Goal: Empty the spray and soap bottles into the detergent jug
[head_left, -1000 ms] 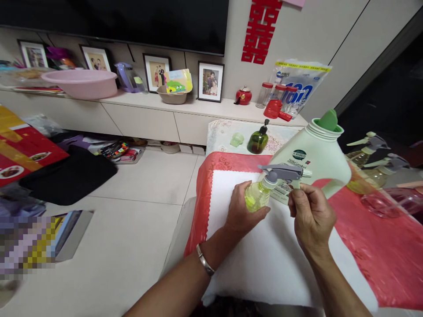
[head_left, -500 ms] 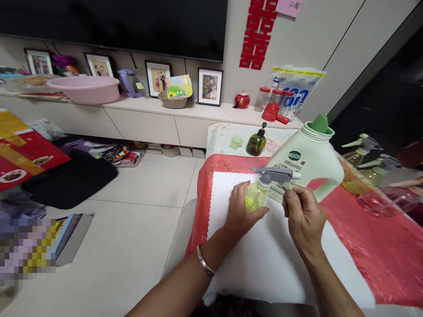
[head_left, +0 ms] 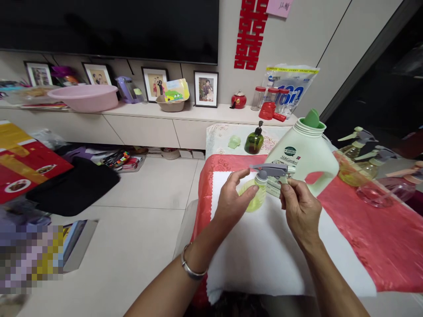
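Note:
A small spray bottle with yellow-green liquid stands upright over the white cloth, its grey spray head on top. My left hand is at the bottle's left side, fingers apart and thumb across its upper part. The fingers of my right hand pinch the pale trigger of the spray head. Just behind stands a large pale green jug with a green cap piece in its mouth.
Spray bottles stand at the right on the red tablecloth. A green pump bottle and a light green lump lie behind. A cabinet runs along the wall.
My left hand has loosened from around the bottle, its fingers now lifted and spread. My right hand stays at the trigger. The view has shifted slightly.

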Demonstrator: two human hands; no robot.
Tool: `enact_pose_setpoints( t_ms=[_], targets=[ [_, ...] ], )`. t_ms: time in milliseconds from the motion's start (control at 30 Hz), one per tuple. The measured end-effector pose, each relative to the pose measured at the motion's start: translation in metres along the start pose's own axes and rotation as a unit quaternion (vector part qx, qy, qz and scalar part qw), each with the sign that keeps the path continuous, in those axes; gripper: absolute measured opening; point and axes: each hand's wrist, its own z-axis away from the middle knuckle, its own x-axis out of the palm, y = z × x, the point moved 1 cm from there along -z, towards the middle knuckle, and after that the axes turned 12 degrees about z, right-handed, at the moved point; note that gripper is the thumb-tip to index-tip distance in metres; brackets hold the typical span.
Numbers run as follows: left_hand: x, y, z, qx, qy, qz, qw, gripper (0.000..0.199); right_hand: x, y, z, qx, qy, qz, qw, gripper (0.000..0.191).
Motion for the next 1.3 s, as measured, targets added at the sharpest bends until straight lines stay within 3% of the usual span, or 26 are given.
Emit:
enact_pose_setpoints(
  t_ms=[167,267,467,633,733,867,1067,1300],
  targets=[
    [0.0,-0.008,-0.017,-0.021,-0.103,0.126,0.986,0.032,-0.002,-0.004,-0.002,-0.004,-0.017,-0.019,1.0,0.035],
    [0.002,-0.015,-0.023,-0.031,-0.134,0.167,0.976,0.034,-0.002,-0.007,-0.003,0.007,-0.026,-0.04,0.999,0.036],
    [0.008,-0.023,-0.025,-0.005,-0.115,0.16,0.98,0.037,0.004,-0.005,-0.001,0.092,-0.027,-0.112,0.989,0.048],
    [0.01,-0.029,-0.023,0.019,-0.111,0.145,0.983,0.035,0.021,0.003,0.025,0.218,-0.01,-0.201,0.955,0.077],
    [0.009,-0.031,-0.021,0.02,-0.106,0.14,0.984,0.034,0.032,0.0,0.043,0.263,-0.029,-0.231,0.936,0.071],
    [0.01,-0.03,-0.019,0.023,-0.105,0.141,0.984,0.032,0.039,-0.013,0.044,0.249,-0.024,-0.229,0.941,0.069],
    [0.012,-0.034,-0.016,0.04,-0.093,0.13,0.986,0.029,0.047,-0.029,0.019,0.207,-0.03,-0.223,0.952,0.067],
    [0.013,-0.035,-0.014,0.021,-0.065,0.133,0.989,0.033,0.057,-0.024,0.011,0.186,-0.048,-0.255,0.948,0.062]
  ],
)
